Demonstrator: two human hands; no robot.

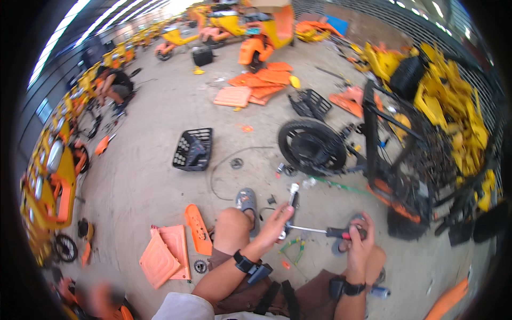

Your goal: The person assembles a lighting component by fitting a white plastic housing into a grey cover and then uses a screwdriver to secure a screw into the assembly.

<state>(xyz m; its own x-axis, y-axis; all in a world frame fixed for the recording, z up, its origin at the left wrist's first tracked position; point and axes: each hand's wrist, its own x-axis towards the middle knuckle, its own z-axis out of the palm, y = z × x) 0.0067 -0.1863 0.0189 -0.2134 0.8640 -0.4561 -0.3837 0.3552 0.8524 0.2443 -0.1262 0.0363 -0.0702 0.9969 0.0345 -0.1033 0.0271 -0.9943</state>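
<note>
My left hand (273, 228) is closed around a silver wrench (294, 192), held upright with a dark narrow piece beside it that I cannot identify. My right hand (360, 238) grips a screwdriver (336, 232) by its black and red handle. The screwdriver's shaft points left, and its tip meets the things in my left hand; whether it touches the wrench or the dark piece is unclear. Below, between my legs, green-handled pliers (296, 250) lie on the concrete floor (160, 192).
Ahead to the right are a wheel (312, 146) and a dark vehicle frame (370, 136). A black basket (193, 149) stands ahead left, orange panels (164, 254) lie at left. Yellow body parts (468, 120) are heaped at right. One person (116, 86) crouches far left; another (100, 292) is at lower left.
</note>
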